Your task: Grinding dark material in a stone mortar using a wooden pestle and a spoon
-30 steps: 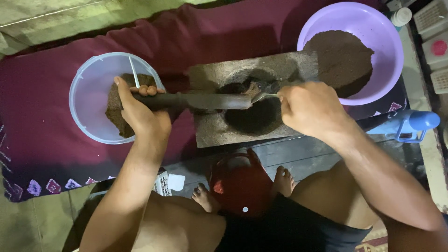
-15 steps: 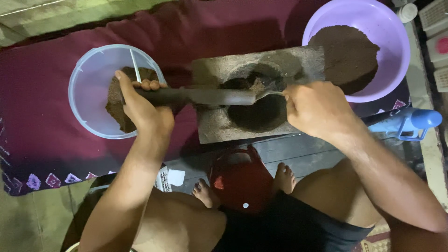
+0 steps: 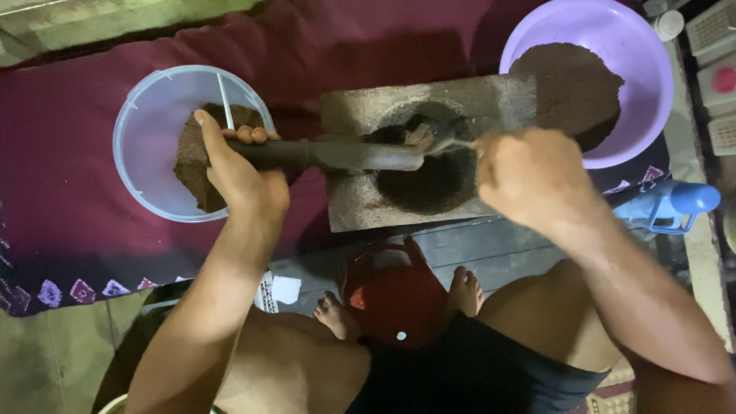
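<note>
Fingers of the left hand [image 3: 238, 172] wrap fully around the dark handle of a long pestle [image 3: 337, 155], thumb stretched up along the rim of the clear plastic tub [image 3: 138, 146] at far left, which holds a heap of brown powder [image 3: 192, 165] and a thin white stick. That forearm rises from the bottom edge, angled slightly rightward to the wrist. The pestle lies nearly level, its long axis running left to right, its thicker end pointing right into the round hollow of the grey stone mortar block [image 3: 360, 111] resting on a maroon cloth [image 3: 69, 222] on the floor. Just right of the pestle tip, the right hand [image 3: 529, 180] is curled shut on a thin metal tool [image 3: 452, 143], whose tip points left into the hollow; the arm enters from the lower right corner. Beyond it sits a purple bowl [image 3: 636, 61] of darker powder, touching the block's upper right corner. A blue object [image 3: 675, 203] lies at the right edge.
</note>
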